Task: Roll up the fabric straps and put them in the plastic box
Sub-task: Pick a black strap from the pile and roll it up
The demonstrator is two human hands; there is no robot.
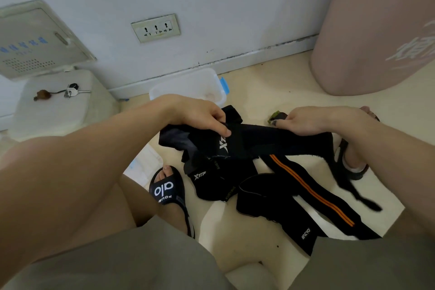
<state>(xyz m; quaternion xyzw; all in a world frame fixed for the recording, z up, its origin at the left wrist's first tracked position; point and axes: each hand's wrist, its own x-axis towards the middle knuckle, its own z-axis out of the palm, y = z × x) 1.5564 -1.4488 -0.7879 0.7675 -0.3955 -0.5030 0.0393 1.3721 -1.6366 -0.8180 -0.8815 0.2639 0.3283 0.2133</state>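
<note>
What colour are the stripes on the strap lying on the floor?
Orange, a pair running lengthwise down the black striped strap, seen in the head view.

You hold one black fabric strap (254, 141) stretched flat between your two hands, with a white logo printed near its left end. Under it, more black straps (219, 183) lie in a loose pile on the floor; one of them (313, 193) has orange stripes along its length. The clear plastic box (188, 87) stands open beside the wall, behind the pile.
</note>
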